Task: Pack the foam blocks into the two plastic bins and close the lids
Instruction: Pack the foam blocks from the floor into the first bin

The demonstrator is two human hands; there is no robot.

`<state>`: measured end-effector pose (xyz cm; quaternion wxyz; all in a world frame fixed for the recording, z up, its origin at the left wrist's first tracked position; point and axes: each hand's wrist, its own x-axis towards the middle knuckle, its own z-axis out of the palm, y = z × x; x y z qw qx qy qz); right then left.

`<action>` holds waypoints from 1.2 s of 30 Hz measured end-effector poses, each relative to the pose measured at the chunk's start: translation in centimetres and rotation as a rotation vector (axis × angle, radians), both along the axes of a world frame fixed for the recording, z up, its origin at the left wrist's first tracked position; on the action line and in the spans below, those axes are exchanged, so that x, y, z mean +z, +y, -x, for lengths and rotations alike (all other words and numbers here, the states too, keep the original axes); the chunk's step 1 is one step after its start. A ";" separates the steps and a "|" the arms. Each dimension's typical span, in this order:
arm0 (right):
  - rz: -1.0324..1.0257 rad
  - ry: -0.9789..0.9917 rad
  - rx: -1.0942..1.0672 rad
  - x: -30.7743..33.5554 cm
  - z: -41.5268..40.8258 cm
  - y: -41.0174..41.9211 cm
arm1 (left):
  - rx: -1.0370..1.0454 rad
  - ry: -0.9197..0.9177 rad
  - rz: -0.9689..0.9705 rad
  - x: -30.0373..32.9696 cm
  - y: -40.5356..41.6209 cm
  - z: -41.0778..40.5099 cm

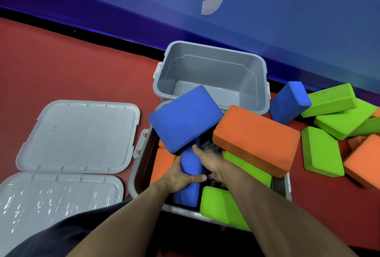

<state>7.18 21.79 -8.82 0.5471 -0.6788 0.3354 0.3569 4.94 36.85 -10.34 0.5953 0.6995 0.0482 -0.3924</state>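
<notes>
Two bins [213, 77], two lids [80, 135]. My left hand [181, 176] grips a blue block [190, 174]; my right hand [207, 161] lies open, fingertips hidden beneath another.

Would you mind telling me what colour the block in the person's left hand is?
Blue: the block gripped by the left hand shows clearly in the head view.

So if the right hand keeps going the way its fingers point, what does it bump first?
Probably the big blue block tilted over the near bin; the right hand fingertips are almost at its lower edge, though depth is unclear.
</notes>
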 end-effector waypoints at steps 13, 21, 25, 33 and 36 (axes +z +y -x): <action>0.022 -0.059 -0.004 -4.1 -3.7 -1.0 | 0.034 0.077 -0.047 -1.1 1.0 -1.1; 0.039 -0.145 -0.061 -6.1 -3.9 -1.6 | 0.023 0.040 -0.109 -0.6 0.4 -1.6; 0.013 -0.154 -0.167 -6.3 -3.3 -1.4 | 0.007 0.025 -0.168 -0.2 0.4 -1.6; -0.004 -0.178 -0.247 -6.8 -3.3 -1.4 | -0.073 0.003 -0.372 1.3 -0.3 -2.5; -0.034 -0.194 -0.300 -5.8 -3.0 -1.2 | -0.120 -0.019 -0.475 1.7 -0.9 -3.1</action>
